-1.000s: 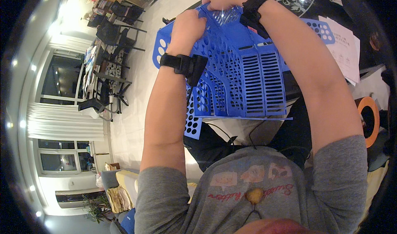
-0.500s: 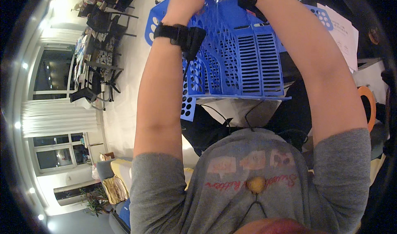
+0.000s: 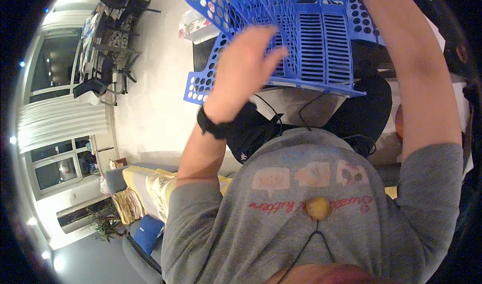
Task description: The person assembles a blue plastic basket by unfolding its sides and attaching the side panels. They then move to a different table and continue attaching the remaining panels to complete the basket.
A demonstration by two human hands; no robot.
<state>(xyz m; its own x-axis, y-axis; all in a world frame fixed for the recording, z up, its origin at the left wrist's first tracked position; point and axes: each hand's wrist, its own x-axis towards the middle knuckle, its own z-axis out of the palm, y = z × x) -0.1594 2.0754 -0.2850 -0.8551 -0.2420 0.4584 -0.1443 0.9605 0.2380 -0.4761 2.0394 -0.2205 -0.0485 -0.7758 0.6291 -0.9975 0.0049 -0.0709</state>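
Note:
A blue plastic file rack (image 3: pixel 324 50) with slotted and round-holed panels lies in front of me, cut off by the upper edge. Over its near left part, my left hand (image 3: pixel 242 65) is open and slightly blurred, its thumb apart from the other fingers. Nothing shows in that hand; whether it touches the perforated panel beneath it I cannot tell. A black band (image 3: pixel 213 123) circles the left wrist. My right forearm (image 3: pixel 416 58) reaches up along the rack's right side, and the right hand is outside the picture.
My dark-clothed legs (image 3: pixel 369 101) are below the rack, with thin black cords hanging near them. A white box with a flower print (image 3: pixel 193 25) stands beyond the left panel. Farther left are a desk chair (image 3: pixel 95 86), a cluttered table and a sofa with yellow covers (image 3: pixel 145 186).
My left hand has come back toward me from the rack's far end, its fingers now spread. The rack appears turned and shifted upward in view. My right hand has left the picture.

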